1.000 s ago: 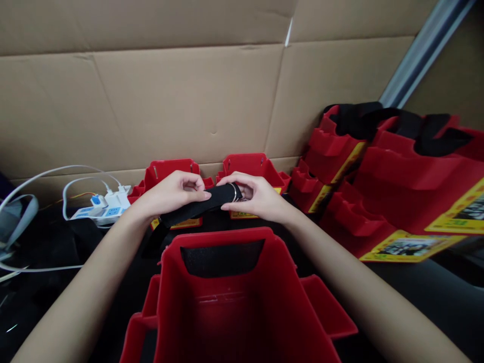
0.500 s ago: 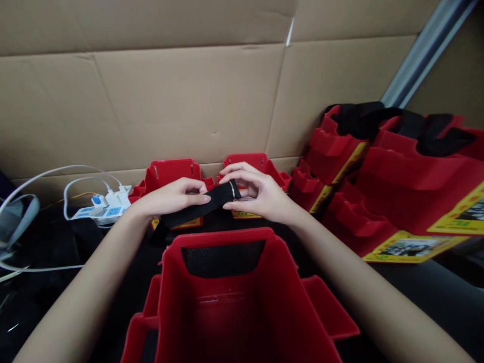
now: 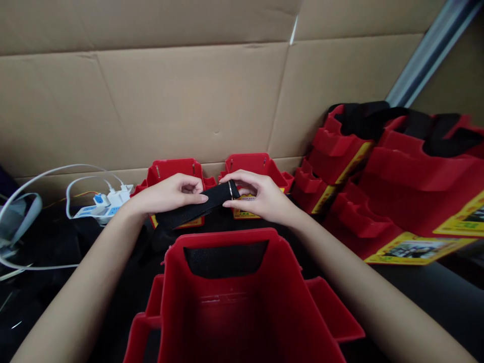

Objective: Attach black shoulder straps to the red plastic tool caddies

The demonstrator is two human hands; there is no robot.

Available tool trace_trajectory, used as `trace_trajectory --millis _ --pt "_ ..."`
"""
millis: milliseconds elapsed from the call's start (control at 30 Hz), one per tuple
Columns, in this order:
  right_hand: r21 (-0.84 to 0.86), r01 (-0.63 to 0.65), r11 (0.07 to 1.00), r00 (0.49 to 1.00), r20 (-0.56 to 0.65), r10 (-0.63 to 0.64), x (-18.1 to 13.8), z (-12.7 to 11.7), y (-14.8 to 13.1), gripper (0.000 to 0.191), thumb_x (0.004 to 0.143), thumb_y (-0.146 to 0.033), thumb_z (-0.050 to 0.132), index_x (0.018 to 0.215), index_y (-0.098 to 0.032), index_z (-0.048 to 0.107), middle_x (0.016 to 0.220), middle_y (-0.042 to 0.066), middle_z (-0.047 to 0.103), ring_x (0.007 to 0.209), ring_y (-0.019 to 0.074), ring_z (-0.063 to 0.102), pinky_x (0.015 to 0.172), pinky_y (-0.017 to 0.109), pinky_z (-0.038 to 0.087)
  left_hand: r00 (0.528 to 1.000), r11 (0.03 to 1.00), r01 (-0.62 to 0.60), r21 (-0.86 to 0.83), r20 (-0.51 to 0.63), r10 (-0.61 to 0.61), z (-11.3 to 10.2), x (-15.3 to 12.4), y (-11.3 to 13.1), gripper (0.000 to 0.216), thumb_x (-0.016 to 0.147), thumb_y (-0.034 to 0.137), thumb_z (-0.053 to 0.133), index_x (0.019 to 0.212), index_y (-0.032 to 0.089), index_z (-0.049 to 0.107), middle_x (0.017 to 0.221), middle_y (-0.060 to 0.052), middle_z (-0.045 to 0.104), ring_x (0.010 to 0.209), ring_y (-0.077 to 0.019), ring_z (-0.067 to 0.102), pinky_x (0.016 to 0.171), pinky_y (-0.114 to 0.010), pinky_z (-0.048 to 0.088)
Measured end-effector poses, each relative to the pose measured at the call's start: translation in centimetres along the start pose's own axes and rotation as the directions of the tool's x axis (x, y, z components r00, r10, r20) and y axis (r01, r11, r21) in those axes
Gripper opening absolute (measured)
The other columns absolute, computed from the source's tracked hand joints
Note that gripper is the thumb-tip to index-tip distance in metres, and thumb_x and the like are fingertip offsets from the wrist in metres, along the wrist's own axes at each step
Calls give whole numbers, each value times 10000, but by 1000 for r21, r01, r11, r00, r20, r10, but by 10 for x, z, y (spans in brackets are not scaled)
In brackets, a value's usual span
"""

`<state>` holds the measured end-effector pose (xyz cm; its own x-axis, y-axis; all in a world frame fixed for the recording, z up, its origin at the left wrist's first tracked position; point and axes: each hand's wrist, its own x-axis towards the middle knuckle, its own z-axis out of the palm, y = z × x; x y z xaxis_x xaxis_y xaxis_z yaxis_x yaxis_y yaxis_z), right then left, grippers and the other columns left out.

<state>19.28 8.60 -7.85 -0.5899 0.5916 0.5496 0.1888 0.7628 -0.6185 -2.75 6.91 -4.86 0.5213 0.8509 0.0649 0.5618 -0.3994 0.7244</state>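
Behind the near red plastic box, my left hand [image 3: 174, 194] pinches a black webbing strap [image 3: 214, 198] between thumb and curled fingers. At the strap's right end sits a thin metal buckle ring [image 3: 231, 190], which my right hand [image 3: 259, 196] grips between its thumb and fingertips. The strap slants down to the left and its lower part hangs below my left hand. Directly in front of me the open red box [image 3: 245, 312] faces up, with black webbing [image 3: 227, 259] lying across the inside of its far wall. Nothing shows inside the box, whose bottom is dark.
Two red boxes [image 3: 176, 169] stand by the cardboard wall [image 3: 189, 101]. To the right, more red boxes with black straps are stacked [image 3: 427, 176]. A white power strip [image 3: 109, 204] with plugs and cables lies on the left. A metal post [image 3: 427, 55] slants at upper right.
Both hands keep their hold on the strap and buckle. My left hand's fingers have shifted slightly, and the whole view has moved a little.
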Motion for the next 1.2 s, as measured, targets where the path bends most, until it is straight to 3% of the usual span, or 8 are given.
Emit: trace_trajectory --millis 100,300,433,600,733,867,1000,1200 --pt "-10 11 1000 1000 9 -11 0 -1 1 354 729 -292 640 1046 -168 545 1049 74 556 962 181 548 845 330 485 1000 1000 -13 -25 6 13 5 1 2 253 744 365 563 643 154 468 608 36 470 539 -71 422 491 -169 305" --pt "-27 42 999 999 6 -42 0 -2 -3 335 729 -272 639 1027 -163 531 1029 65 563 962 172 552 865 321 469 987 985 -93 -145 -148 71 23 10 2 290 735 399 583 657 145 468 595 40 481 540 -68 461 500 -165 331" --pt "-74 76 994 997 -28 -78 -1 0 -5 298 723 -267 640 984 -164 541 947 48 567 860 149 558 827 304 473 983 982 -109 -157 -166 82 20 8 2 303 709 349 626 609 147 424 538 57 424 502 -59 438 481 -162 323" --pt "-108 130 986 991 -7 -131 -1 0 -6 287 724 -251 637 976 -146 549 936 51 571 839 140 543 788 281 463 989 991 -95 -97 -124 82 10 3 4 321 708 314 636 578 142 398 515 66 408 478 -38 381 456 -145 295" --pt "-245 154 957 988 59 -144 0 -3 -7 258 723 -255 640 952 -154 575 938 53 581 857 154 526 800 305 432 998 996 -61 -58 -38 59 5 3 0 323 713 299 636 586 144 383 506 77 393 462 -28 340 438 -135 270" --pt "-366 175 914 984 103 -147 1 -8 -9 340 711 -314 660 1018 -176 609 873 47 581 867 175 501 841 360 398 999 997 -45 -68 25 47 6 3 -1 259 699 307 659 761 173 447 632 62 516 555 -57 470 494 -148 353" --pt "-301 221 927 973 130 -190 -1 -8 -12 448 710 -295 665 1136 -192 571 908 48 586 902 172 511 867 359 400 978 964 -201 -171 12 206 16 6 3 308 696 296 671 936 182 515 962 -5 589 918 -129 559 793 -235 438" --pt "-115 171 979 978 137 -154 -3 -3 -19 502 715 -192 651 1192 -212 493 1130 44 555 1049 164 517 907 309 409 984 929 -142 -343 50 169 27 9 5 298 713 300 660 956 163 554 894 -18 629 838 -137 590 749 -250 454"
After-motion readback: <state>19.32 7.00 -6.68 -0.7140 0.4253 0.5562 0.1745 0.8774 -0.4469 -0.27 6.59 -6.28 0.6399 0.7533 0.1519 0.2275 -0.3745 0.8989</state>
